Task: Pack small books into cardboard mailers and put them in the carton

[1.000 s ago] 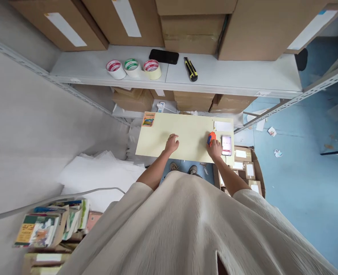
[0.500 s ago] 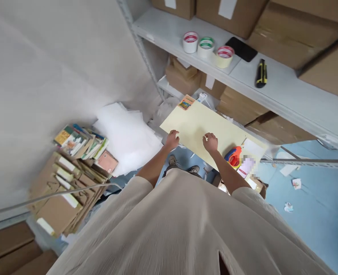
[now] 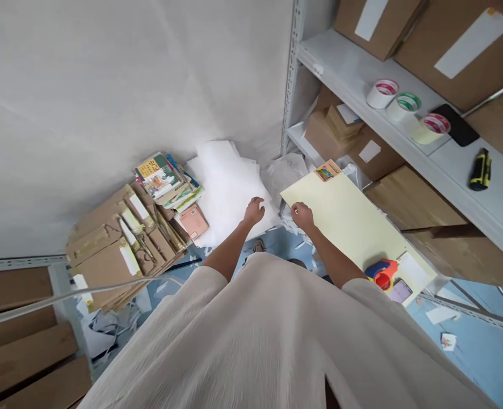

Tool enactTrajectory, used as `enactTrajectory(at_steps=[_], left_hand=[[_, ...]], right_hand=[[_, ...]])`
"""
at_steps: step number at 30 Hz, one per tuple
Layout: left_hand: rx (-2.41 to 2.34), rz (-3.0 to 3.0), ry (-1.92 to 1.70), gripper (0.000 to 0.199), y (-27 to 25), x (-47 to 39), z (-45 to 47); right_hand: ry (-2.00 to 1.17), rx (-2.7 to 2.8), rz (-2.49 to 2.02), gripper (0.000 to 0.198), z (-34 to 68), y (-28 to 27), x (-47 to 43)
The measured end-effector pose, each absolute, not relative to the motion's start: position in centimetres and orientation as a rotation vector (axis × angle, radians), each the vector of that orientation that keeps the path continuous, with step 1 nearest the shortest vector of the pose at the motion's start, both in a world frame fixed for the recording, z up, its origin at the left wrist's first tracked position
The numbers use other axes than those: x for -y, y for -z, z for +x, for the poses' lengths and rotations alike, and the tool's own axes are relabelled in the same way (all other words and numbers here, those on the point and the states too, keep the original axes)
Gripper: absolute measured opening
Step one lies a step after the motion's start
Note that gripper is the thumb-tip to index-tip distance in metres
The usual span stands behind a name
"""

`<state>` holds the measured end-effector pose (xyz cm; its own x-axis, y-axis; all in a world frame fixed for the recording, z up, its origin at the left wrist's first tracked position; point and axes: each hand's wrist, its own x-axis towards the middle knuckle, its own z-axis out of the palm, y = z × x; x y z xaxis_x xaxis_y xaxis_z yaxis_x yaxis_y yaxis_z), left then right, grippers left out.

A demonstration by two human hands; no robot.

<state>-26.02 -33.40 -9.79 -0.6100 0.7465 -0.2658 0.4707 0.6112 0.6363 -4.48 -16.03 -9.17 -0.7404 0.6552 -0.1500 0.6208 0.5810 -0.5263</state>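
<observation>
My left hand (image 3: 255, 211) hovers over the near right part of a stack of large white sheets (image 3: 230, 187). Its fingers are loosely bent and apart from the thumb, with nothing seen in them. My right hand (image 3: 303, 216) is by the left corner of a pale yellow tabletop (image 3: 345, 210). Its fingers curl loosely, a small gap shows between thumb and forefinger, and I see nothing held. Whether it touches the tabletop, I cannot tell. An orange printed card or packet (image 3: 328, 170) lies at the tabletop's far corner. A red and blue tape dispenser (image 3: 381, 274) and a phone (image 3: 400, 291) lie at its near right end.
Books (image 3: 158, 177) and flattened cardboard (image 3: 107, 250) are piled at left. On a grey shelf (image 3: 362, 91) at right are tape rolls (image 3: 405, 105), a black phone-like slab (image 3: 460, 128), a utility knife (image 3: 480, 170) and boxes. Paper scraps litter the blue floor (image 3: 481, 352).
My view and body have turned left. My left hand has gone from the tabletop's edge to over the white sheets; my right hand from mid-tabletop to its left corner.
</observation>
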Motion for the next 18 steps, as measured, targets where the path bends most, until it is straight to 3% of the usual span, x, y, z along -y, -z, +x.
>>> enactTrajectory(at_steps=[10, 18], left_hand=[[-2.420, 0.812, -0.664, 0.053, 9.7, 39.6, -35.9], [-2.457, 0.775, -0.579, 0.062, 8.9, 41.8, -37.9]], right_hand=[[-1.411, 2.501, -1.209, 0.018, -17.6, 11.3, 20.5], [-1.537, 2.429, -1.314, 0.023, -21.7, 12.2, 21.9]])
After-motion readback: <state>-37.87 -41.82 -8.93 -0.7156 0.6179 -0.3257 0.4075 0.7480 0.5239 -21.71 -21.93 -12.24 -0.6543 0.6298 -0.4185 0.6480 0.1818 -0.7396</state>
